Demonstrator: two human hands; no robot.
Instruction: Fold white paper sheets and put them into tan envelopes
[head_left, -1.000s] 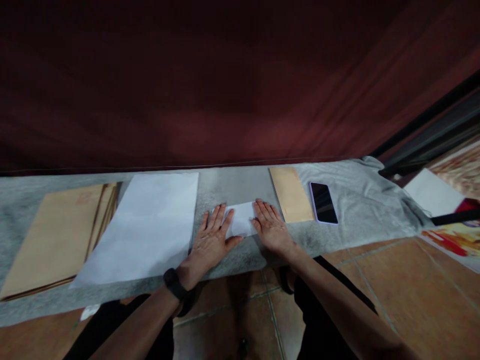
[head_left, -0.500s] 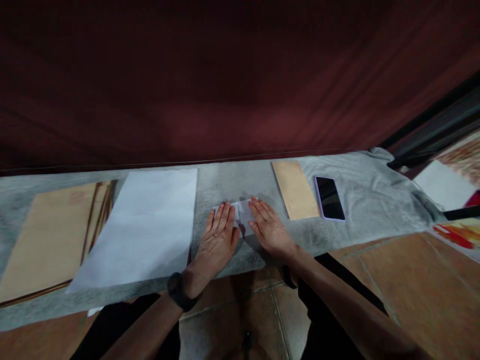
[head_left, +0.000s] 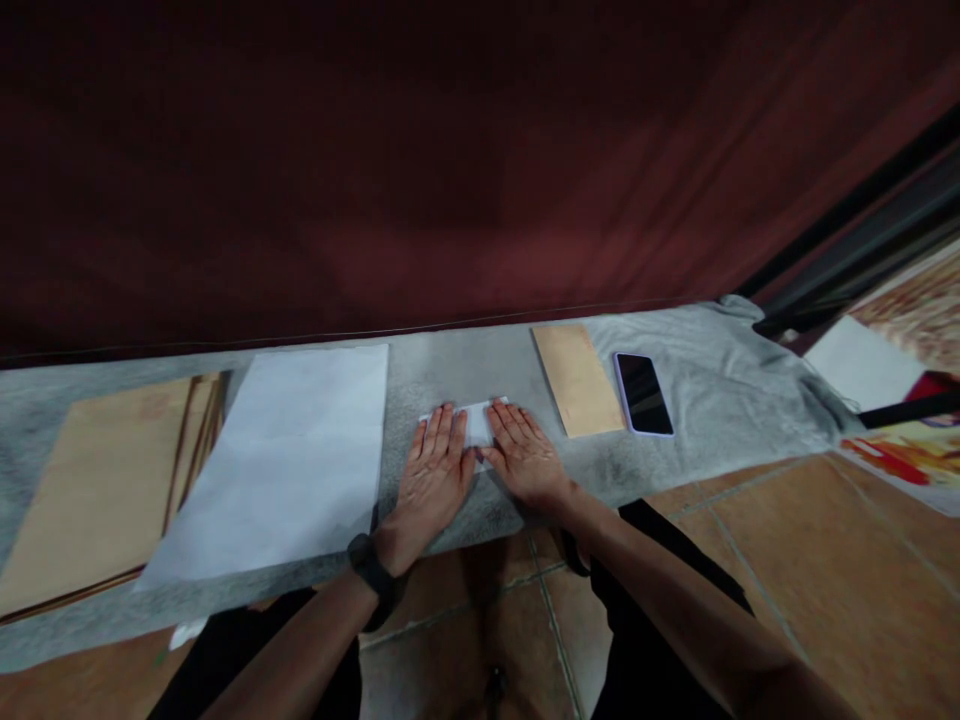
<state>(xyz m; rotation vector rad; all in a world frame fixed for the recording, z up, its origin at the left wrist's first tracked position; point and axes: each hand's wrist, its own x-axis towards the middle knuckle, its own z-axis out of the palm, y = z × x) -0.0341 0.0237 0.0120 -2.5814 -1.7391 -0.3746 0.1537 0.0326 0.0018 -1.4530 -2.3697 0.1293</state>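
A small folded piece of white paper (head_left: pixel 478 425) lies on the grey cloth in front of me. Flat on its left part rests my left hand (head_left: pixel 437 465), fingers stretched out and pointing away from me. My right hand (head_left: pixel 525 455) presses the right part the same way, its thumb close to the left thumb. Both hands cover much of the paper, so its folds are mostly hidden. To the left lies a large stack of white paper sheets (head_left: pixel 300 450). A brown envelope (head_left: pixel 577 380) is right of my right hand.
Several large brown envelopes (head_left: pixel 105 480) are stacked at the far left. A phone (head_left: pixel 645 395) in a light purple case lies right of the small envelope. Grey cloth (head_left: pixel 735 380) covers the narrow surface, and a dark red curtain (head_left: pixel 450 200) hangs behind it.
My right hand has shifted slightly left, closer to my left hand, and the gap between the thumbs has narrowed. The view has turned a little to the right.
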